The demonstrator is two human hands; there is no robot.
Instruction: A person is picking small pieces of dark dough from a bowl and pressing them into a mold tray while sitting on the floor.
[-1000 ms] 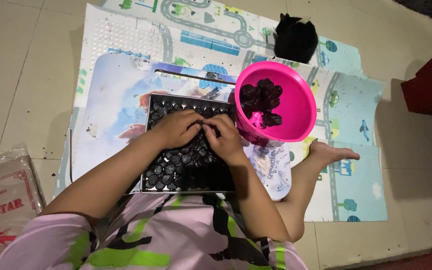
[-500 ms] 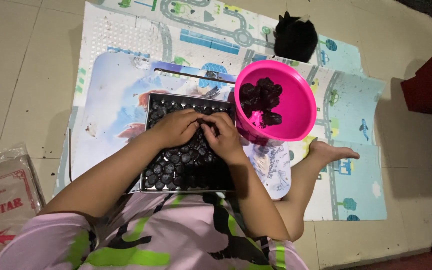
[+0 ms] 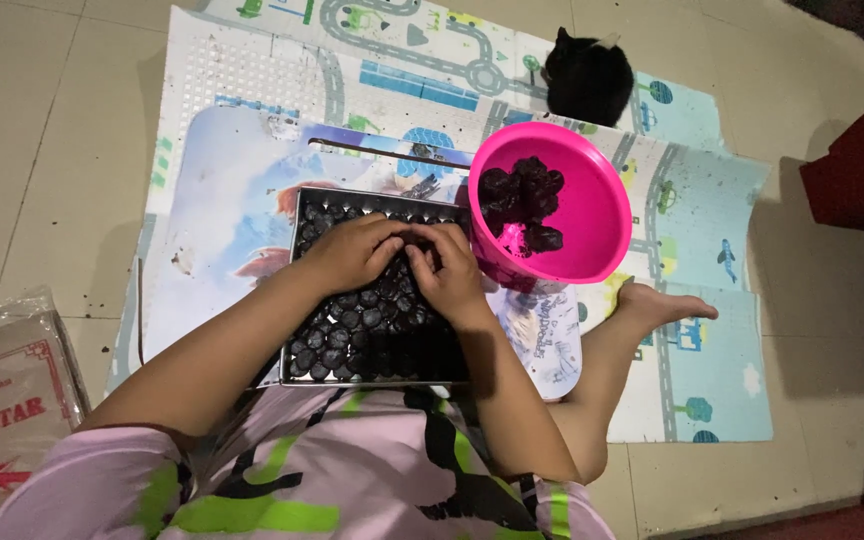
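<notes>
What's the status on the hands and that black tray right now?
Left hand and right hand both pressing on the black cell tray, fingers meeting near its top. Tray cells look filled with dark soil. Pink bowl of dark clumps beside the right hand; nothing blocking.

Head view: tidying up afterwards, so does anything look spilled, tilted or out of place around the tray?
The pink bowl leans toward the black cell tray, though its dark clumps stay inside. Dark crumbs dot the floor tiles left of the play mat. Both hands rest on the tray.
</notes>
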